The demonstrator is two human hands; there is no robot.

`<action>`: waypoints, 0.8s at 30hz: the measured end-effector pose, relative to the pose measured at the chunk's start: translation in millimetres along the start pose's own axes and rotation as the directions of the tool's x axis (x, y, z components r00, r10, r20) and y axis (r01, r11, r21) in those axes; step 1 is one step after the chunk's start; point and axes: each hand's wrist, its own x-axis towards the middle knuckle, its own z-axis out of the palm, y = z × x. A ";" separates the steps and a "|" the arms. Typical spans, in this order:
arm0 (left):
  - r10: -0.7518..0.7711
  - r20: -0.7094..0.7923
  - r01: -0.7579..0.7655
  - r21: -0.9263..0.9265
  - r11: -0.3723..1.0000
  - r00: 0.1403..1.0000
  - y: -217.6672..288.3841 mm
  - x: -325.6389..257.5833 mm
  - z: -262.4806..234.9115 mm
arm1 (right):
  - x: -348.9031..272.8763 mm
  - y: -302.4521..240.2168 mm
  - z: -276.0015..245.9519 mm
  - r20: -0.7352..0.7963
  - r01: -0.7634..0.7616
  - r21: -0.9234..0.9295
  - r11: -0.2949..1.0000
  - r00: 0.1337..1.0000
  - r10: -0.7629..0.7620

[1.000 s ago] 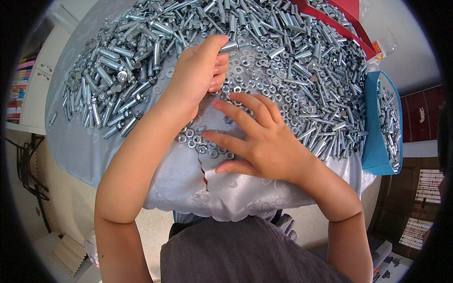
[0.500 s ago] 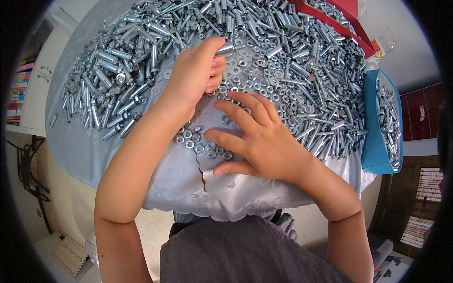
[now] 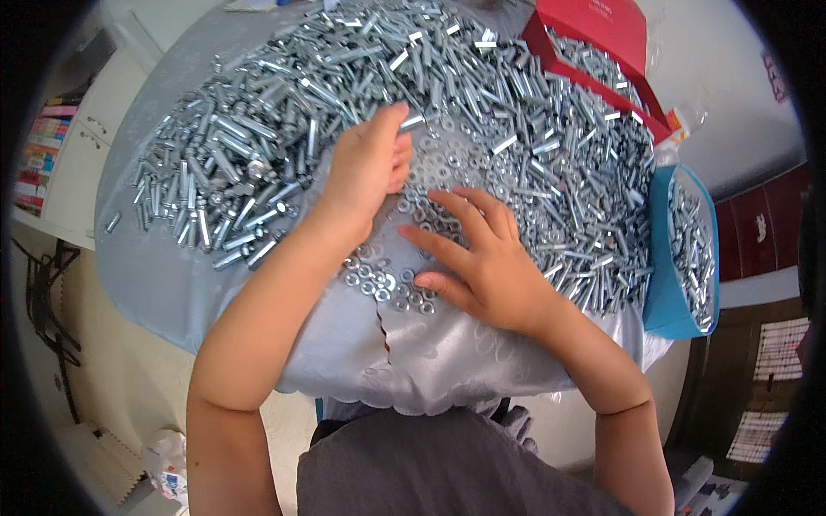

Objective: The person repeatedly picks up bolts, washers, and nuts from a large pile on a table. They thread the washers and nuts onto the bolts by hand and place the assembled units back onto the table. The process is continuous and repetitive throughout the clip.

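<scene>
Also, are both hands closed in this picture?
No, the left hand is closed around a metal piece, but the right hand has its fingers spread near the small nuts.

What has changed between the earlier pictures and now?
The right hand moved forward relative to the nuts, its thumb and forefinger drawing closer. The camera view shifted. Nothing was visibly grasped or released. The left hand still holds a metal bolt; the red box and blue box stayed put.

Dark grey garment [image 3: 439,464], bare forearms [image 3: 267,314], bare hands [image 3: 360,172]
</scene>
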 end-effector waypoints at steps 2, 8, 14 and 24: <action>0.020 -0.013 -0.020 -0.012 1.000 1.000 2.4 0.9 -2.2 | 4.4 -3.0 0.5 0.003 -0.002 -0.051 0.999 1.000 0.002; 0.104 -0.100 -0.110 -0.059 0.992 0.990 9.1 0.7 -5.3 | 41.0 8.8 11.4 -0.086 0.064 -0.077 0.995 0.994 -0.070; 0.266 -0.046 -0.263 0.059 0.963 0.963 -0.1 13.6 -18.3 | 52.3 9.7 14.1 -0.180 0.075 -0.072 0.995 0.980 -0.087; 0.273 0.370 -0.399 0.326 0.857 0.888 -2.6 -25.1 5.1 | 13.9 -0.8 -18.3 -0.096 -0.171 0.893 0.416 0.831 0.548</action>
